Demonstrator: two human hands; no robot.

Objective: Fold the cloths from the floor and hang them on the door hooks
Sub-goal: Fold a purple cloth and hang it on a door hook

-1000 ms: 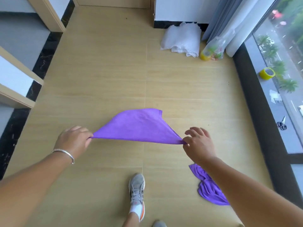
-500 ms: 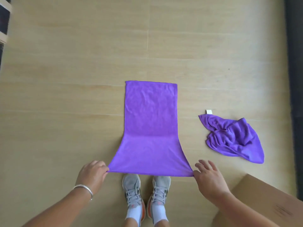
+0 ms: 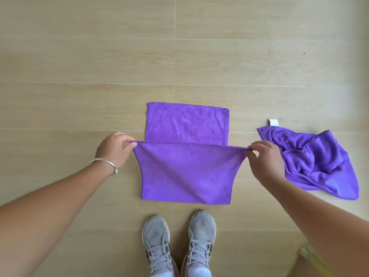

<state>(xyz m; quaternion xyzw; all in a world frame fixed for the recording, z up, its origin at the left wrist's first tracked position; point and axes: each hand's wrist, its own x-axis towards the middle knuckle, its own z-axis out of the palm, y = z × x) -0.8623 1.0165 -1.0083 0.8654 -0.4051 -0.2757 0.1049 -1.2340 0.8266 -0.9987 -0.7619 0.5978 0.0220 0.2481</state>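
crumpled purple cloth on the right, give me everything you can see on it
The crumpled purple cloth lies bunched and unfolded on the wooden floor, right of the cloth being folded and apart from it. It looks like soft microfibre, deeply creased, with a small white tag at its far corner. The right hand overlaps it in view; contact unclear.

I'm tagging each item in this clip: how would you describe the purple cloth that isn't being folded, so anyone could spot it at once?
Start from the pale wooden floor and find the grey shoes at the bottom. Just beyond them the flat purple cloth is stretched between both hands. The crumpled purple cloth lies to its right, beyond the right hand: it alone is bunched, untouched, with a white tag at its far corner.
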